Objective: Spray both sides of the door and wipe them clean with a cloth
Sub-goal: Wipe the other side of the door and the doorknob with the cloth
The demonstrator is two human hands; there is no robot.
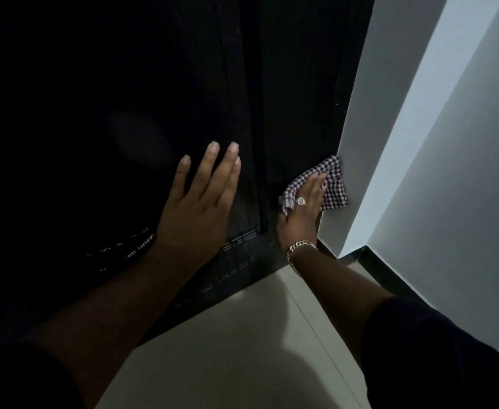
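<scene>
1. We saw our left hand laid flat on the dark door, fingers straight and close together, pointing toward twelve o'clock, holding nothing.
2. Our right hand pressed a checked cloth against the door's right-hand strip, at three o'clock from the left hand and well apart from it.
3. The right fingers lay straight and pressed together on top of the cloth; whether the thumb curled under it we could not tell.
4. The cloth was bunched, its folds sticking out past the fingertips toward one o'clock and past the thumb side toward nine o'clock, with its right edge touching or just beside the white wall.
5. A ring sat on one right finger, and a chain bracelet circled the right wrist.
6. The door filled the view from nine o'clock round to twelve o'clock; it was so dark that we made out only vertical grooves and some pale marks low down near the left wrist.
7. A pale tiled floor spread at six o'clock, meeting the door's lower edge.
8. A dark skirting ran along the foot of the wall at four o'clock.
9. Dark sleeves covered both forearms near the bottom corners.
10. We saw no container anywhere in view.
</scene>
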